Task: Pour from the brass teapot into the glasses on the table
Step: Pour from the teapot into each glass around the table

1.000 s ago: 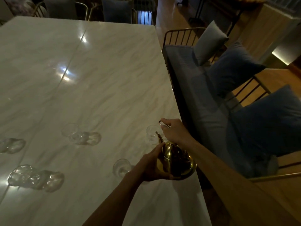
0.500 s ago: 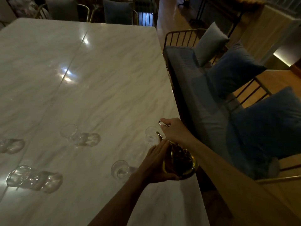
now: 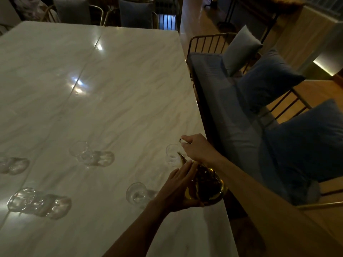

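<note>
The brass teapot (image 3: 207, 188) is tipped forward near the table's right edge, its spout over a clear glass (image 3: 171, 154). My right hand (image 3: 198, 148) grips the teapot's handle from above. My left hand (image 3: 180, 188) cups the pot's left side and underside. A second glass (image 3: 136, 192) stands just left of my left hand. Further left stand a third glass (image 3: 79, 150), a large one (image 3: 22, 198) and one at the frame's left edge (image 3: 3, 164). Whether liquid is flowing cannot be made out.
The white marble table (image 3: 115, 93) stretches far ahead and left. A metal-framed bench (image 3: 232, 112) with a grey cushion (image 3: 241, 49) and blue cushions (image 3: 269, 78) runs close along the table's right edge. Chairs (image 3: 135, 13) stand at the far end.
The teapot has tilted further forward, its spout moving up to the glass near the right edge. My left hand has slid higher along the pot's side.
</note>
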Demonstrator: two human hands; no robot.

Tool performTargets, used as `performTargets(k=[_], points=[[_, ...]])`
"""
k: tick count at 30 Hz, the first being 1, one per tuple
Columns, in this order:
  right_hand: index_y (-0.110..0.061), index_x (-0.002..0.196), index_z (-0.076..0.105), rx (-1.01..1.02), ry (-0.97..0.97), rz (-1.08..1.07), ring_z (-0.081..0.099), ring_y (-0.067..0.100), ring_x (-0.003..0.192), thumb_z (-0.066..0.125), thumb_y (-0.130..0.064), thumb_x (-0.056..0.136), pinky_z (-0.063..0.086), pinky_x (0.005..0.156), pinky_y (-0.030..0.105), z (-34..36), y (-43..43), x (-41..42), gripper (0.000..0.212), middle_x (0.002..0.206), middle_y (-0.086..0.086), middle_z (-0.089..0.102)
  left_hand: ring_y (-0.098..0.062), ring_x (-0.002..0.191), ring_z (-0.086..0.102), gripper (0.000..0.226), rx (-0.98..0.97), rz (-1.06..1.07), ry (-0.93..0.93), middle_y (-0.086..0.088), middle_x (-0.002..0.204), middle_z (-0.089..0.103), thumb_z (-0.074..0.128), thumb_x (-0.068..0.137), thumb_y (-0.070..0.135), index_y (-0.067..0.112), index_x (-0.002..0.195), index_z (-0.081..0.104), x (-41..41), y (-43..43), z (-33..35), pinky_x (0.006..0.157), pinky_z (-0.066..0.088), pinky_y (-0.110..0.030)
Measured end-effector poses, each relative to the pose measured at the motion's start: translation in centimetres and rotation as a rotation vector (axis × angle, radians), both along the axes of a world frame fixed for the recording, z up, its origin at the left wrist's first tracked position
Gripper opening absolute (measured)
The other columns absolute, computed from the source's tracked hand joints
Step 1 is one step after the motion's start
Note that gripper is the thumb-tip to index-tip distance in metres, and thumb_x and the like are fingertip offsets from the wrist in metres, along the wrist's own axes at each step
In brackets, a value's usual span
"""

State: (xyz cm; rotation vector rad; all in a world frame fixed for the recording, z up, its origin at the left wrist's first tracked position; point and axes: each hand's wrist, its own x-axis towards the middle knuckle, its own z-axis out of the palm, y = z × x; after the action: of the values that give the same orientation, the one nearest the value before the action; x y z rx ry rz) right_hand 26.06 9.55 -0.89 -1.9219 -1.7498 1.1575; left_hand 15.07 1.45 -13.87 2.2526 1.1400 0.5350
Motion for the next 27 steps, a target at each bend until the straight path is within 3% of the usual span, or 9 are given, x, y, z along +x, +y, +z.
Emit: performTargets(k=[7, 11, 14, 16, 19, 22, 27], points=[[-0.019, 0.143, 0.047, -0.007, 0.000, 0.004, 0.044, 0.019, 0.133, 0.049, -0.018, 0.097, 0.037, 0.097, 0.026, -0.1, 0.3, -0.1, 0.046, 0.148, 0.000, 0.046, -0.021, 0.155, 0.008, 0.119, -0.018, 0.009, -0.005, -0.003, 0.169, 0.002, 0.055, 0.073, 0.085, 0.044, 0.149, -0.028, -0.1, 0.1, 0.1, 0.124, 0.015, -0.036], [-0.018, 0.142, 0.048, -0.005, -0.009, 0.023, 0.046, 0.019, 0.131, 0.048, -0.017, 0.097, 0.037, 0.095, 0.025, -0.1, 0.4, -0.1, 0.045, 0.147, 0.000, 0.047, -0.013, 0.152, 0.002, 0.119, -0.018, 0.011, -0.018, 0.003, 0.166, -0.005, 0.052, 0.072, 0.087, 0.038, 0.152, -0.022, -0.2, 0.0, 0.2, 0.122, 0.011, -0.031], [-0.019, 0.142, 0.049, -0.003, -0.006, 0.018, 0.055, 0.016, 0.118, 0.049, -0.018, 0.097, 0.042, 0.094, 0.028, -0.1, 0.2, -0.2, 0.045, 0.147, 0.001, 0.048, -0.008, 0.147, 0.001, 0.119, -0.024, 0.003, -0.036, 0.008, 0.161, -0.008, 0.057, 0.072, 0.081, 0.032, 0.152, -0.017, -0.3, -0.2, 0.7, 0.120, 0.008, -0.028], [-0.020, 0.143, 0.047, -0.007, -0.009, 0.019, 0.056, 0.014, 0.106, 0.049, -0.018, 0.096, 0.046, 0.093, 0.031, -0.2, 0.2, -0.2, 0.047, 0.148, 0.001, 0.046, -0.013, 0.149, 0.007, 0.118, -0.010, 0.002, -0.053, 0.007, 0.161, -0.006, 0.058, 0.072, 0.079, 0.039, 0.150, -0.021, -0.2, -0.3, 0.9, 0.119, 0.010, -0.030], [-0.019, 0.144, 0.046, -0.005, -0.018, 0.025, 0.057, 0.015, 0.109, 0.048, -0.018, 0.097, 0.045, 0.092, 0.030, -0.2, 0.2, -0.2, 0.047, 0.149, 0.002, 0.044, -0.015, 0.151, 0.010, 0.116, -0.008, 0.001, -0.058, 0.007, 0.161, -0.003, 0.054, 0.071, 0.085, 0.051, 0.145, -0.029, -0.2, -0.4, 0.9, 0.119, 0.011, -0.029], [-0.020, 0.144, 0.045, 0.004, -0.023, 0.029, 0.057, 0.009, 0.092, 0.048, -0.018, 0.097, 0.045, 0.078, 0.024, -0.3, 0.2, -0.3, 0.047, 0.149, 0.002, 0.044, -0.012, 0.150, 0.003, 0.112, -0.010, -0.001, -0.055, 0.005, 0.164, -0.003, 0.043, 0.071, 0.090, 0.051, 0.144, -0.032, -0.3, -0.4, 0.9, 0.122, 0.012, -0.032], [-0.020, 0.143, 0.047, 0.011, -0.029, 0.032, 0.060, 0.012, 0.097, 0.049, -0.018, 0.097, 0.047, 0.079, 0.025, -0.3, 0.4, -0.2, 0.046, 0.149, 0.004, 0.045, -0.017, 0.153, 0.006, 0.114, -0.022, 0.000, -0.062, 0.001, 0.166, -0.001, 0.045, 0.071, 0.090, 0.050, 0.145, -0.031, -0.4, -0.4, 1.0, 0.123, 0.015, -0.036]])
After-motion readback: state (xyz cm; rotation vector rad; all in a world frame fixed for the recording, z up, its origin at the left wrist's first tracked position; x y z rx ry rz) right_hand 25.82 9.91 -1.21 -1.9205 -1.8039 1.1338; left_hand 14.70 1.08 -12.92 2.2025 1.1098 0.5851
